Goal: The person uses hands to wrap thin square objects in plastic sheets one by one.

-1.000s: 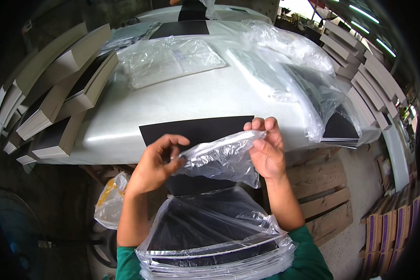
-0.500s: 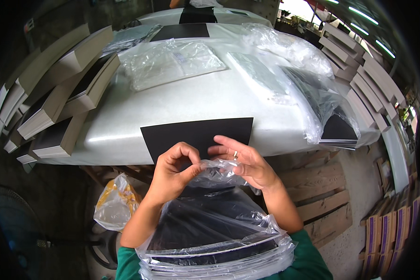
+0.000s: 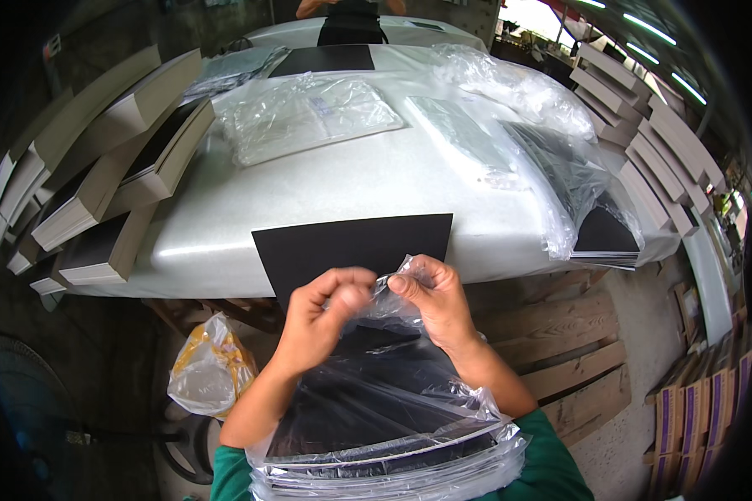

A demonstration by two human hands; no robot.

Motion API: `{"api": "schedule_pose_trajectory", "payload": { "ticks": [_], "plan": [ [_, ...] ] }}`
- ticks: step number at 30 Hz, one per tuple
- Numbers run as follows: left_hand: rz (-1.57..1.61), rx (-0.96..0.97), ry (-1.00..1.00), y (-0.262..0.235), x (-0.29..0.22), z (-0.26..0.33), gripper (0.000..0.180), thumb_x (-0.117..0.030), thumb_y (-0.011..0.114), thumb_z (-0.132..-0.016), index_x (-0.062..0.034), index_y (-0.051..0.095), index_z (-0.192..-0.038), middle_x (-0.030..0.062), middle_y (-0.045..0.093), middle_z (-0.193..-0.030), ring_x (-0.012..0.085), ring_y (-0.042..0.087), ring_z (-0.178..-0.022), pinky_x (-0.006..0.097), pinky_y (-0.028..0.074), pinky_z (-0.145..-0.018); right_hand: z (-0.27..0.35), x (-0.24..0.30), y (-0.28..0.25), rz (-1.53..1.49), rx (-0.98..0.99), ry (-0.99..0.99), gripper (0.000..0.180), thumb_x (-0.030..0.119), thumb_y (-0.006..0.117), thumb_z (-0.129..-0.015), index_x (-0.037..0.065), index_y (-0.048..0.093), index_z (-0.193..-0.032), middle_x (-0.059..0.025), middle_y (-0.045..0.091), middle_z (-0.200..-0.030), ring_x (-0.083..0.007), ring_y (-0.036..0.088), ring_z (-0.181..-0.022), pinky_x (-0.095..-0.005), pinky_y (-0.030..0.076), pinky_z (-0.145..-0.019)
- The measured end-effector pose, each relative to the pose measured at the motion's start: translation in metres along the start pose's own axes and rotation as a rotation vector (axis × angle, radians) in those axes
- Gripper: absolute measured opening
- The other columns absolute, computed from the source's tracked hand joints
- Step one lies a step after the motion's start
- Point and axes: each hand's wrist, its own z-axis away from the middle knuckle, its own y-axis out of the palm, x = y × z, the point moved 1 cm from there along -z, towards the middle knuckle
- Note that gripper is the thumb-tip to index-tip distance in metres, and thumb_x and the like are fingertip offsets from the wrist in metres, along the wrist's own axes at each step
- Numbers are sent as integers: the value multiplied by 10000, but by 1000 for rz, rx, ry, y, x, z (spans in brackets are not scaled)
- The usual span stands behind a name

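A clear plastic bag (image 3: 368, 367) with a stack of black sheets inside lies in front of me, its near end close to my body. My right hand (image 3: 441, 307) pinches the bag's gathered far end between thumb and fingers, and a bit of film sticks up above the thumb. My left hand (image 3: 324, 317) is curled closed at the same bunched film; its fingertips are slightly blurred. Just beyond both hands, a black sheet (image 3: 351, 246) lies over the table's near edge, partly covered by them.
The pale covered table (image 3: 209, 225) holds thick stacks (image 3: 96, 238) on the left and grey stacks (image 3: 660, 167) on the right. A flat plastic-wrapped pack (image 3: 309, 121) and bagged black sheets (image 3: 551, 167) lie there. Below are a plastic sack (image 3: 213, 371) and a wooden pallet (image 3: 576, 359).
My right hand has gone from spread fingers to a pinch on the film. My left hand has shifted slightly, its fingers more curled. Across the table, another person's arms show more.
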Motion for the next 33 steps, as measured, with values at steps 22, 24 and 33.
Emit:
{"api": "schedule_pose_trajectory", "payload": {
  "ticks": [22, 24, 33],
  "plan": [
    [-140, 358, -11, 2, -5, 19, 237, -236, 545, -845, -3, 521, -886, 77, 554, -744, 168, 569, -727, 285, 443, -647, 27, 11, -10, -223, 400, 71, 281, 83, 610, -765, 90, 422, -557, 66, 400, -515, -19, 337, -463, -199, 279, -433],
    [-221, 950, -283, 4, -2, 34, 284, -251, 607, -806, 10, 601, -917, 104, 609, -760, 213, 574, -706, 293, 444, -638, 26, 11, -17, -604, 283, 202, 316, 35, 554, -774, 119, 321, -579, 47, 344, -485, -48, 307, -397, -202, 266, -360],
    [-203, 732, -390, -66, 5, 37, 366, -262, 728, -681, -24, 594, -926, 23, 603, -802, 105, 557, -695, 258, 446, -647, 25, 26, -74, -346, 10, 160, 146, 156, 439, -891, 30, 512, -884, -37, 560, -720, -78, 485, -594, -180, 376, -520]
  ]
}}
